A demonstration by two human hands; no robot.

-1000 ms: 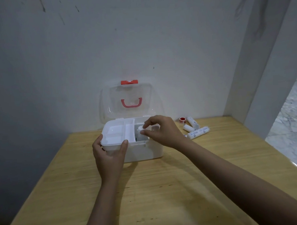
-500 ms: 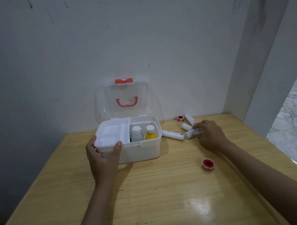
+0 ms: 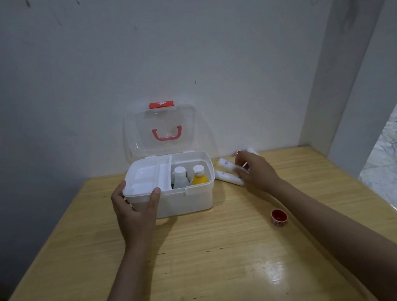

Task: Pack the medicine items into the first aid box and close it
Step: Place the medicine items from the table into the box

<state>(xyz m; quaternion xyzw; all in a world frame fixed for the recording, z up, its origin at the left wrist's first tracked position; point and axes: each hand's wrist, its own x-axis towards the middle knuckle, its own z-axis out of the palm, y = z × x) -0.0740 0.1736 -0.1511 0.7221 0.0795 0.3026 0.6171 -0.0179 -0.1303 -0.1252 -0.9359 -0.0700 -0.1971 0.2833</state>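
While my left hand (image 3: 136, 212) clasps the front-left corner of the first aid box (image 3: 186, 203) to steady it, my right hand (image 3: 254, 170) curls over a white roll (image 3: 228, 178) just beside the box; whether it grips yet, I cannot tell. Two bottles (image 3: 180, 179) stand inside, the lid (image 3: 161, 131) upright behind.

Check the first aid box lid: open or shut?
Open. The clear lid stands upright behind the box, two bottles visible inside.

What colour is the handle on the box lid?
Red handle, seen in the head view.
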